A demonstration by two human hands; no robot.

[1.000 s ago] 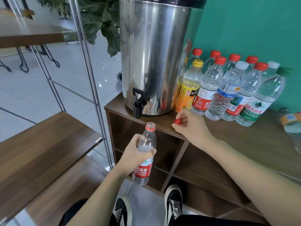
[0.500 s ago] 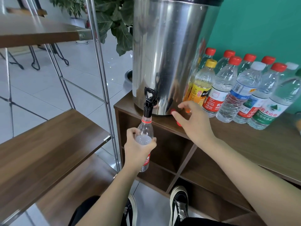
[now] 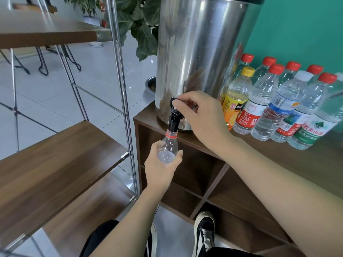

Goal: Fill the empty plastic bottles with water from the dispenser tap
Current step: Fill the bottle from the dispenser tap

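Green-labelled clear bottle (image 3: 313, 133) at 3 o'clock reads 农夫山泉. The left hand (image 3: 160, 168) grips the uncapped clear plastic bottle (image 3: 168, 148), its mouth under the black tap (image 3: 174, 115) of the steel cylindrical dispenser (image 3: 200, 58). The right hand (image 3: 202, 115), at the cabinet edge half a second ago, now pinches the tap's lever.

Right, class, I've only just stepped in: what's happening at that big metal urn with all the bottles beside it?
A person is filling a bottle at the urn. The left hand holds the uncapped bottle up with its mouth against the black tap, while the right hand pinches the tap's lever. No stream is visible, and how full the bottle is cannot be told. A row of capped bottles stands on the wooden cabinet beside the urn.
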